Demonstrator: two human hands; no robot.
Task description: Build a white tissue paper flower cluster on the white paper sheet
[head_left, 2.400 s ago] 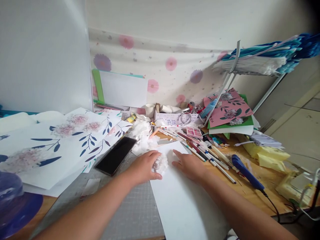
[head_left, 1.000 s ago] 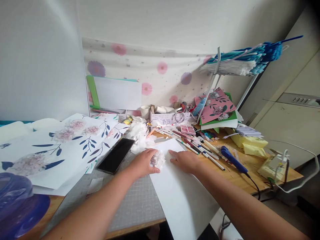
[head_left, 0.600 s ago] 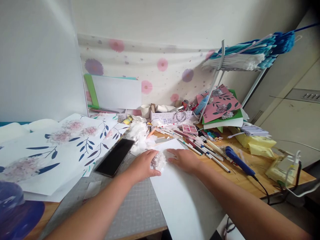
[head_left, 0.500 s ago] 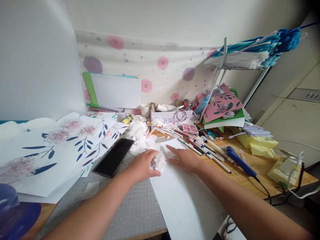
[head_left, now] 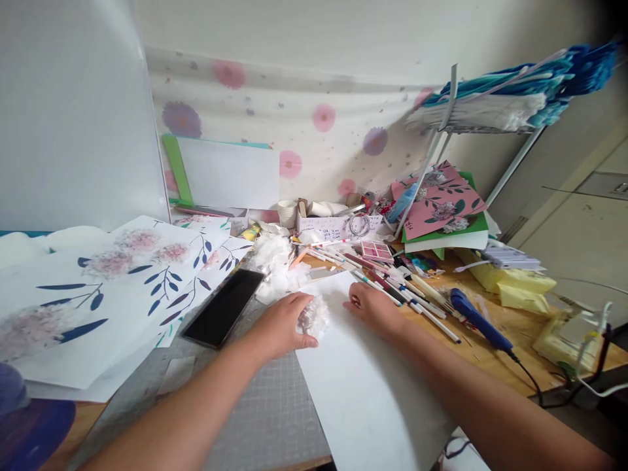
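Observation:
My left hand [head_left: 289,324] curves its thumb and fingers around the side of a crinkled white-and-pale-pink paper flower [head_left: 314,316]. The flower rests on a long white sheet of paper [head_left: 360,392]. To the right, apart from the flower, my right hand [head_left: 370,306] is held over the sheet with its fingers curled in. Whatever the curled fingers may hold is hidden. Under the left forearm lies a grey cutting mat [head_left: 260,412], and the sheet overlaps its right part.
A black phone [head_left: 224,307] lies left of my left hand, beside sheets with flowers and dark leaves [head_left: 122,294]. White tissue scraps [head_left: 272,258] lie behind. Several marker pens [head_left: 417,302] and a blue glue gun [head_left: 481,320] with its cord are at right.
My right hand has drawn away from the flower to the right, and its outstretched fingers have curled in. My left hand stays around the flower. The view has shifted slightly.

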